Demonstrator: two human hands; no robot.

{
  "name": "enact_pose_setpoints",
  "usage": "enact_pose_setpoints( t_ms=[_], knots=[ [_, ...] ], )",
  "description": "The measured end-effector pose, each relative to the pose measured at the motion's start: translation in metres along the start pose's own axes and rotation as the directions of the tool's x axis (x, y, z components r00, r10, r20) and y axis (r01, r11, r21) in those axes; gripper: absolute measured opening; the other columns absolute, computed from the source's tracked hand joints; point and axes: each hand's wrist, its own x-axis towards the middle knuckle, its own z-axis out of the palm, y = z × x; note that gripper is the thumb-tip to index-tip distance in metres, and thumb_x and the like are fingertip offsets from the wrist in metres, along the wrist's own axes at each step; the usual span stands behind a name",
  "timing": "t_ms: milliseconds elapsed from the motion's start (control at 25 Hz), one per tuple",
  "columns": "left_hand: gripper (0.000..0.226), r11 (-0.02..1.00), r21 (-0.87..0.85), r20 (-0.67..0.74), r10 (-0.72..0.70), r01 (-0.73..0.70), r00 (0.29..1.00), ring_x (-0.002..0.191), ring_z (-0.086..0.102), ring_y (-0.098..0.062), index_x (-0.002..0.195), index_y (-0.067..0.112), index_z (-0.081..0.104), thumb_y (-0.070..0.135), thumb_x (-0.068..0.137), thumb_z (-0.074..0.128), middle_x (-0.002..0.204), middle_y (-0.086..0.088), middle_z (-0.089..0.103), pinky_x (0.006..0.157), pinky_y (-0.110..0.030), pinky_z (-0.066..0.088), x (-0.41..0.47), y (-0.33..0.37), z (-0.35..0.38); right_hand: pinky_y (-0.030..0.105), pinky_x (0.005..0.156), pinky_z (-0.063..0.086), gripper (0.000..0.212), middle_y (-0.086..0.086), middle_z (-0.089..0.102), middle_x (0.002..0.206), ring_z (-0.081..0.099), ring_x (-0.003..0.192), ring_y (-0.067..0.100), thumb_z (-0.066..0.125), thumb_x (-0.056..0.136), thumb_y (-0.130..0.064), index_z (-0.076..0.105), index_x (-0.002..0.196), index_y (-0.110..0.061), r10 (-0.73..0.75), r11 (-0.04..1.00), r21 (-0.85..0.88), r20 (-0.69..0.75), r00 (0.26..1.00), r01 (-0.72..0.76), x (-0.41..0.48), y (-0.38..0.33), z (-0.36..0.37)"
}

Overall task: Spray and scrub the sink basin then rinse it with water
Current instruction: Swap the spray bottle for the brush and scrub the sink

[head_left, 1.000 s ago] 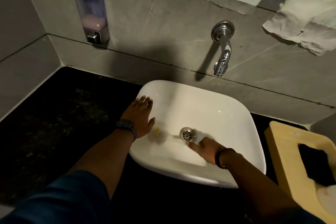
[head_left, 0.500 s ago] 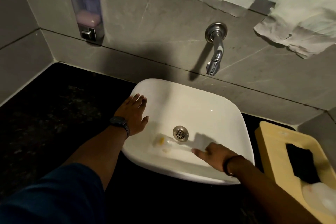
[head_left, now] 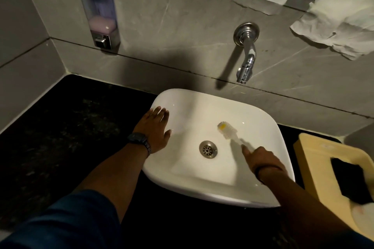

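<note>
A white square sink basin (head_left: 202,105) sits on a black counter, with a metal drain (head_left: 207,149) at its middle. My right hand (head_left: 261,157) grips the handle of a white bristle brush (head_left: 227,130) with a yellow tip. The brush head lies against the basin's inner right side, above and right of the drain. My left hand (head_left: 155,129) rests flat on the basin's left rim, fingers spread, a watch on the wrist. A chrome tap (head_left: 245,54) juts from the wall above the basin; no water is running.
A wall soap dispenser (head_left: 97,10) with pink liquid hangs at upper left. A yellow tray (head_left: 315,166) holding a black sponge (head_left: 348,180) stands on the counter to the right. Crumpled paper (head_left: 334,22) hangs on the wall at upper right. Black countertop (head_left: 60,127) spreads to the left.
The brush swept from the basin's left side, near my left hand, across past the drain to the right side. My left hand stayed on the rim.
</note>
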Motion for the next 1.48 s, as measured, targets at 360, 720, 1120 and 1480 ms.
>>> enact_pose_setpoints(
  t_ms=[360,720,1120,1480],
  knots=[
    [0.067,1.000,0.012,0.016,-0.002,0.002,1.000,0.144,0.009,-0.025,0.145,0.008,0.010,0.044,0.092,0.030,0.156,-0.010,0.018,0.118,-0.040,0.005,0.000,0.000,0.001,0.033,0.073,0.042,0.076,0.016,0.066,0.109,0.062,0.095,0.033,0.035,0.083,-0.073,0.059,0.114,-0.008,-0.021,0.997,-0.068,0.033,0.999,0.023,-0.006,0.023,-0.014],
    [0.066,1.000,0.021,0.021,0.000,-0.001,1.000,0.144,0.011,-0.026,0.144,0.009,0.012,0.044,0.092,0.031,0.155,-0.011,0.021,0.117,-0.041,0.007,0.003,-0.002,0.006,0.033,0.078,0.041,0.074,0.017,0.063,0.120,0.060,0.105,0.034,0.037,0.086,-0.069,0.056,0.124,-0.008,0.044,0.999,-0.027,0.064,0.997,-0.043,-0.022,0.025,-0.017],
    [0.067,1.000,0.015,0.108,0.001,-0.003,0.994,0.144,0.008,-0.027,0.145,0.015,0.017,0.050,0.090,0.033,0.156,-0.009,0.019,0.118,-0.042,0.006,0.008,-0.001,-0.002,0.034,0.062,0.041,0.053,0.011,0.063,0.078,0.063,0.079,0.035,0.044,0.079,-0.069,0.053,0.065,-0.019,-0.060,0.976,0.202,-0.138,0.989,0.087,-0.045,0.049,-0.048],
    [0.058,0.826,-0.477,-0.172,0.248,-0.301,0.953,0.123,0.047,-0.032,0.126,0.011,0.052,0.045,0.079,0.045,0.130,-0.015,0.055,0.101,-0.041,0.039,0.071,0.214,-0.045,0.048,0.074,0.051,0.038,0.019,0.064,0.076,0.060,0.081,0.041,0.052,0.092,-0.040,0.063,0.090,-0.004,0.132,0.905,0.424,-0.335,0.933,0.024,-0.025,0.192,-0.086]
  ],
)
